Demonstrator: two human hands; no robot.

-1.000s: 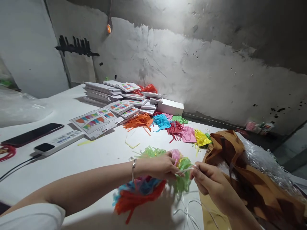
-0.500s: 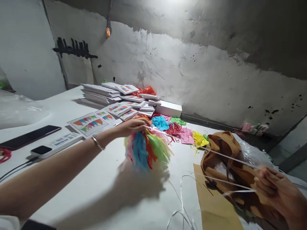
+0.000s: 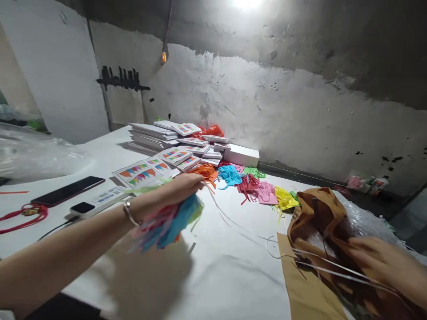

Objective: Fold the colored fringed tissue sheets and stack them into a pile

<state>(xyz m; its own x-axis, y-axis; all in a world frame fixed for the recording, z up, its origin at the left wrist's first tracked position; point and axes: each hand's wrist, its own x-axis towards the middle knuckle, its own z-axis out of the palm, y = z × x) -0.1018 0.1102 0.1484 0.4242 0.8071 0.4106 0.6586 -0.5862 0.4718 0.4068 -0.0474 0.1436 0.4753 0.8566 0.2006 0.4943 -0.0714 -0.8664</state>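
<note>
My left hand [image 3: 182,186] is closed on a bunch of coloured paper tassels [image 3: 167,222] in blue, pink, orange and green, held above the white table [image 3: 227,275]. Thin white ribbon [image 3: 243,231] trails from the bunch across the table to the right. My right hand [image 3: 383,264] is at the lower right over a brown bag [image 3: 320,213], blurred by motion, with ribbon strands running past it. Its fingers are smeared.
Stacks of white cards with coloured prints [image 3: 173,146] and a white box [image 3: 242,155] sit at the back. Piles of cut coloured paper [image 3: 247,182] lie mid-table. A phone [image 3: 66,191], a power bank [image 3: 96,202] and a red cord [image 3: 26,215] lie left. Clear plastic [image 3: 370,222] lies beside the bag.
The left hand swung the tassel bunch left and lower, over the table. The ribbon went slack onto the table. The right hand stayed low at the right by the bag.
</note>
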